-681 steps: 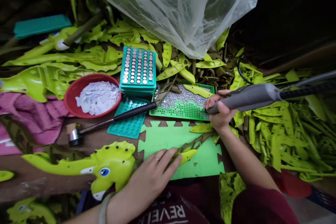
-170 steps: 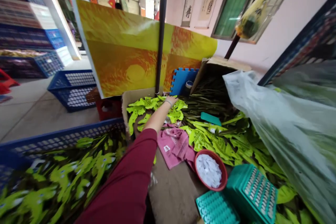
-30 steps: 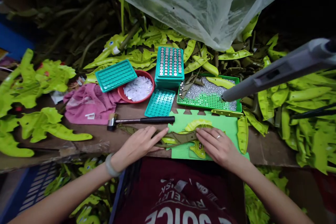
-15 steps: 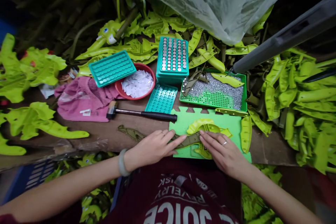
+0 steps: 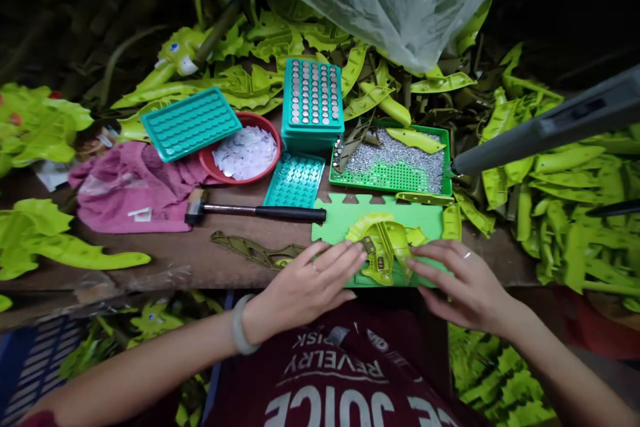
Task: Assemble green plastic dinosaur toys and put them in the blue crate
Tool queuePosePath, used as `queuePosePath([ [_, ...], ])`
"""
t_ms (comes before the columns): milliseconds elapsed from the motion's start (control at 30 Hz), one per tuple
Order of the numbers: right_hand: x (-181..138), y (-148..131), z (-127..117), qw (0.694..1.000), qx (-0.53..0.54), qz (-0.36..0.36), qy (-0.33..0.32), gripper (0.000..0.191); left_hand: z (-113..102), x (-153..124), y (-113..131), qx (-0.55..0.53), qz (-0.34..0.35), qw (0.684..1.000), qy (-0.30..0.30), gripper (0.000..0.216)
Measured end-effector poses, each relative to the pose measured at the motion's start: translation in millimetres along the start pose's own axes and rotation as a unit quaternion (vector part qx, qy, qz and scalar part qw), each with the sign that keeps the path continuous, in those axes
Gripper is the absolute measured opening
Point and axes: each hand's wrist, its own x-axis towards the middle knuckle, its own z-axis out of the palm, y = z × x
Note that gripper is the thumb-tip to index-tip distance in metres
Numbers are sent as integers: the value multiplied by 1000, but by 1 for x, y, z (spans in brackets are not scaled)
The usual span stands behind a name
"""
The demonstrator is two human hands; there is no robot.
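Note:
My left hand (image 5: 317, 283) lies over a long olive-green plastic strip (image 5: 250, 250), fingers together along it and the thumb lower down. The strip's far end shows just past my fingertips, against a yellow-green molded plastic part (image 5: 385, 247). That part rests hollow side up on a light green foam mat (image 5: 333, 213), with small metal pieces inside it. My right hand (image 5: 457, 283) is at the part's right side, fingers apart and nothing seen in them. Whether its fingertips touch the part, I cannot tell.
A hammer (image 5: 260, 211) lies beyond my left hand. Behind stand a green basket of small metal pieces (image 5: 390, 177), teal trays of silvery discs (image 5: 313, 127) and a red bowl of white pieces (image 5: 275, 163). A pink cloth (image 5: 135, 187) lies left; a grey pole (image 5: 550, 120) slants in right.
My right hand has come off the olive-green strip and moved right, its fingers spreading. My left hand has slid toward the strip's far end. The view has shifted slightly.

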Motion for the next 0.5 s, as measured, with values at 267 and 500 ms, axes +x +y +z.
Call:
queuePosePath([
  [267,3,-28,2,989,-57,-91,-106,22,25,-2,-9,-100,-20,995,-4,48],
  [500,41,-38,21,683,594,424,37,22,25,24,46,-71,-150,970,179,39],
])
